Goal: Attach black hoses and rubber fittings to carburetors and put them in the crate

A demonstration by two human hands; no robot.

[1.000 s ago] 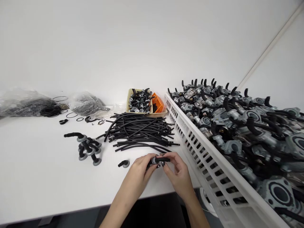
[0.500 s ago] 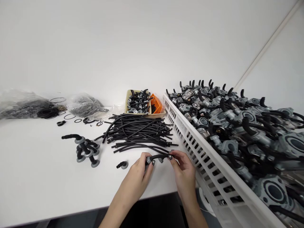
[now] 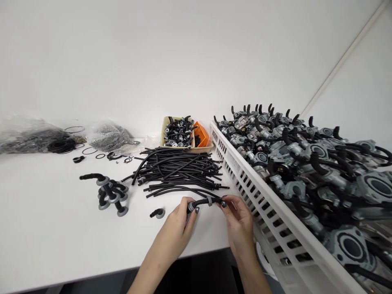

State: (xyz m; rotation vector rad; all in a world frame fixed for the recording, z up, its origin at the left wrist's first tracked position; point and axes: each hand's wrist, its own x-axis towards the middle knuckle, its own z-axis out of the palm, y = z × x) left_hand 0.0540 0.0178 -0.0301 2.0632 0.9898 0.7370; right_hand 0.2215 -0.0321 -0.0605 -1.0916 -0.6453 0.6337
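Hose, short and black, spans both hands, clock centre. Left hand has thumb and fingers closed around the grey-capped end; right hand pinches the other end. Two-ended hold likely keeps the hose steady, with the grey ring mid-length left uncovered. Capped piece lies alone at 9 o'clock, within easy reach. Stack of capped pieces between 9 and 10, leaning on each other, probably grouped to save space. Hose pile at 11, mostly laid crosswise, perhaps for easy picking.

Containers, near to far: white crate, 4 to 1 o'clock, heaped with metal parts with hoses attached. Yellow box, past the pile at 11: small capped pieces. Orange basket at 12, tilted, black bits inside, too small to tell. Clear bags at 10: grey bits, blurred.
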